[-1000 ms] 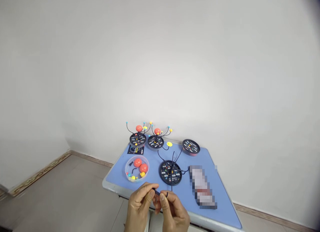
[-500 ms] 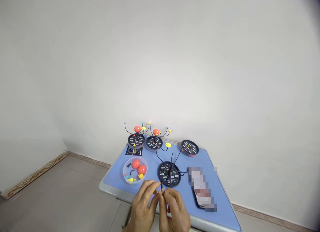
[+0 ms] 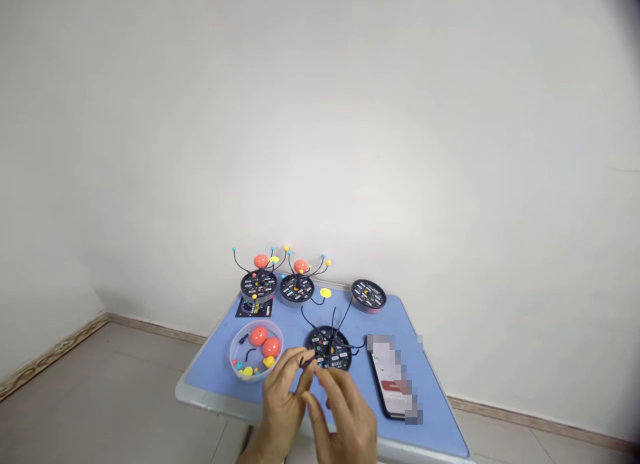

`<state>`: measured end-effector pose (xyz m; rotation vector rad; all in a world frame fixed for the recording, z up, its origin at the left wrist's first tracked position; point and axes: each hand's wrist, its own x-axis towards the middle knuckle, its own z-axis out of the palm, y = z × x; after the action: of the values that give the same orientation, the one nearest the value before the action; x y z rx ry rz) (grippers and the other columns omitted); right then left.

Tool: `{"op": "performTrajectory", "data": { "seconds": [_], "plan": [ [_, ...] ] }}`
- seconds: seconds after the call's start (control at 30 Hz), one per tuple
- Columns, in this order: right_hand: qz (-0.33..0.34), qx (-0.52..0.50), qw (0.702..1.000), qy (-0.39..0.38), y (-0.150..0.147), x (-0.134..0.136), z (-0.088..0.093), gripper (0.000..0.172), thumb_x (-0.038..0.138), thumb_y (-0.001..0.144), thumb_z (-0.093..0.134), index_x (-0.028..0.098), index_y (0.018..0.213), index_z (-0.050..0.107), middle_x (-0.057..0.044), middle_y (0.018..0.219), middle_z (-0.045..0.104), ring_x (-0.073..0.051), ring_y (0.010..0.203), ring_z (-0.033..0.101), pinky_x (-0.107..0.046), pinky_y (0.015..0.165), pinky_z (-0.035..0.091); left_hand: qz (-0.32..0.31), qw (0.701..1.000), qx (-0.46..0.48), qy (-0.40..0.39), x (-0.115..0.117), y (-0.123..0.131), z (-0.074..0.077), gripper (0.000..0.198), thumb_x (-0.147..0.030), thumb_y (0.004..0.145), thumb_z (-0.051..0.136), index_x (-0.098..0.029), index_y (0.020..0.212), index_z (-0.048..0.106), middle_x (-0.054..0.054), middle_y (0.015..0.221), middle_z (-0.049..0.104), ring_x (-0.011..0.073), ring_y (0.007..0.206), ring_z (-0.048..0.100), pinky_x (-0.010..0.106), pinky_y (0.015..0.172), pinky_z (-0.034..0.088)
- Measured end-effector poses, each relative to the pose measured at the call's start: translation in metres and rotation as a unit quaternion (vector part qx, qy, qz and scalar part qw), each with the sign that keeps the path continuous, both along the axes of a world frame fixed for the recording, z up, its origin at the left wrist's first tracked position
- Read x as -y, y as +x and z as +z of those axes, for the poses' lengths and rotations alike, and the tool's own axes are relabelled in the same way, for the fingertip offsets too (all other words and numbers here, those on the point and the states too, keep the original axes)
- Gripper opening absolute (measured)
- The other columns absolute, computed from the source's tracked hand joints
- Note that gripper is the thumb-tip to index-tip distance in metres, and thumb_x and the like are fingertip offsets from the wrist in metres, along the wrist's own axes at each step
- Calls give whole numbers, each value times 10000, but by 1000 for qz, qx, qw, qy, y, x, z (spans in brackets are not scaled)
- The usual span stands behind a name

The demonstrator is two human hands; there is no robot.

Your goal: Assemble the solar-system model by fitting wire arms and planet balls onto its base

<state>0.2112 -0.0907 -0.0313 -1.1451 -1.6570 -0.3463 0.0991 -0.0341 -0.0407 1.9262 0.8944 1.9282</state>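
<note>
My left hand (image 3: 283, 401) is closed in a pinch on a short black plastic rod (image 3: 306, 362), which lies nearly level between the fingertips. Close by on the right is my right hand (image 3: 347, 414), its thumb and forefinger apart; the forefinger tip comes near the rod's end, and whether they touch is unclear. Just beyond both hands stands a round black base (image 3: 343, 361) of a solar system model, with several thin curved black arms rising from its centre post. My fingers cover part of its near edge.
A clear round tub (image 3: 231, 357) holds red half-balls and small coloured balls. Behind are two models with red balls, the left one (image 3: 261, 261) and the middle one (image 3: 301, 267), and another round base (image 3: 369, 295). A phone (image 3: 385, 377) lies right on the blue table (image 3: 425, 391).
The black rod has turned from nearly upright to nearly level. My right thumb and forefinger have parted. The whole view has shifted slightly, so the table sits further left.
</note>
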Motion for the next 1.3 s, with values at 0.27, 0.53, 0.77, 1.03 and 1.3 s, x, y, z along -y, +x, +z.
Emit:
{"op": "performTrajectory", "data": {
  "seconds": [0.27, 0.53, 0.77, 1.03, 1.3],
  "plan": [
    [-7, 127, 949, -289, 80, -58, 61, 231, 103, 897, 510, 201, 962, 709, -70, 975, 715, -233, 913, 627, -338, 773, 493, -161, 899, 201, -354, -36, 36, 5, 212, -348, 722, 730, -156, 813, 727, -23, 577, 638, 134, 527, 618, 237, 551, 530],
    [51, 157, 897, -410, 98, -97, 53, 318, 52, 750, 547, 180, 979, 726, -55, 939, 721, -218, 934, 609, -296, 790, 440, -188, 843, 257, -433, -53, 65, -8, 258, -348, 610, 783, -148, 767, 742, -25, 539, 645, 125, 493, 599, 231, 538, 472],
    [66, 155, 888, -427, 93, -101, 49, 249, 84, 800, 522, 179, 900, 729, -59, 872, 705, -212, 887, 603, -285, 758, 414, -190, 832, 266, -448, -55, 69, -12, 264, -338, 581, 803, -147, 759, 767, -13, 562, 664, 118, 505, 576, 229, 536, 476],
    [67, 165, 886, -428, 88, -104, 47, 261, 56, 811, 500, 175, 842, 730, -53, 850, 713, -181, 831, 621, -249, 744, 411, -184, 822, 290, -453, -53, 73, -16, 277, -343, 558, 829, -144, 739, 761, -6, 559, 670, 121, 507, 588, 230, 532, 487],
    [31, 193, 879, -436, 84, -104, 49, 283, 44, 770, 498, 183, 787, 743, -62, 824, 726, -206, 854, 631, -258, 708, 407, -190, 808, 312, -462, -52, 75, -23, 317, -367, 559, 841, -126, 742, 746, 9, 572, 671, 123, 502, 588, 231, 512, 482]
  ]
}}
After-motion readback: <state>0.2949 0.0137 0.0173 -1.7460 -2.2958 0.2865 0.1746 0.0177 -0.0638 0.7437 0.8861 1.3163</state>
